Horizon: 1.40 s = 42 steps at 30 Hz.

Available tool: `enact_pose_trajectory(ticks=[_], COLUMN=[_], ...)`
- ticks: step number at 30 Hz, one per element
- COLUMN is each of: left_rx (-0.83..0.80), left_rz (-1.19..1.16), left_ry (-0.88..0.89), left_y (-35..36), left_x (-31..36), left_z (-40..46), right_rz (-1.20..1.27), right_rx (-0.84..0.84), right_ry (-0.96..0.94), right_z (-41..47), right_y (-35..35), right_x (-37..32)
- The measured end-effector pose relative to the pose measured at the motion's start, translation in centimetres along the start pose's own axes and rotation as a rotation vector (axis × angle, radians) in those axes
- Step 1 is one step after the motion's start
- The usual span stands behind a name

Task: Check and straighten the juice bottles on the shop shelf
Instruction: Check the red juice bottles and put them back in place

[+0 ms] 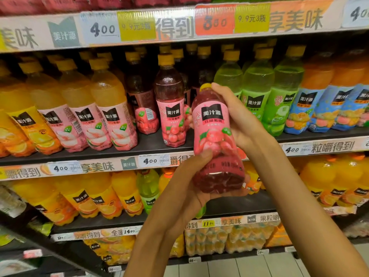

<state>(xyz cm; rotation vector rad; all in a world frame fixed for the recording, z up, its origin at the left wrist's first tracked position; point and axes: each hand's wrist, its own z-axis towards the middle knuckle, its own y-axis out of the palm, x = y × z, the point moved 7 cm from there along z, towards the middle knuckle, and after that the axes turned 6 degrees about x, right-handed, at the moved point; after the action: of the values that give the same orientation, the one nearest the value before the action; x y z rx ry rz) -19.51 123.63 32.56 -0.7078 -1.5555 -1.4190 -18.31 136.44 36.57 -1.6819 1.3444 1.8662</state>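
The shelf [151, 145] carries rows of juice bottles [111, 108] — orange, pink, red, green. In front of it, off the shelf, a red juice bottle [216, 136] tilts between both hands: left hand [191, 188] cups its base, fingers curled round it; right hand [237, 118] grips the shoulder near the yellow cap [205, 86].

Bright, even shop light is falling from above, washing the white and orange paper price strip [179, 25] along the top shelf edge, where print is looking soft and smeared. Deep shadow is sitting behind the rows of clear plastic yellow-capped juice bottles [169, 100]. Wide-angle distortion is bending the dark shelf boards [99, 152] and leaning the outer bottles. Corners are blurring; colours are looking oversaturated.
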Motion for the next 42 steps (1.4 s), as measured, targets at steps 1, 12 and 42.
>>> enact_pose_trajectory(ticks=[1, 12, 42], left_rx=[-0.056, 0.224, 0.679], left_rz=[-0.014, 0.264, 0.911], left_ry=[-0.022, 0.303, 0.616], left_y=[0.1, -2.8, -4.8], left_x=[-0.4, 0.4, -1.6], left_z=[0.2, 2.7, 7.3], right_rz=[0.037, -0.392, -0.471], right_rx=[-0.027, -0.091, 0.200], right_ry=[-0.044, -0.591, -0.797], right_z=[0.2, -3.2, 0.9], right_y=[0.0, 1.5, -0.7], right_x=[-0.3, -3.5, -3.6])
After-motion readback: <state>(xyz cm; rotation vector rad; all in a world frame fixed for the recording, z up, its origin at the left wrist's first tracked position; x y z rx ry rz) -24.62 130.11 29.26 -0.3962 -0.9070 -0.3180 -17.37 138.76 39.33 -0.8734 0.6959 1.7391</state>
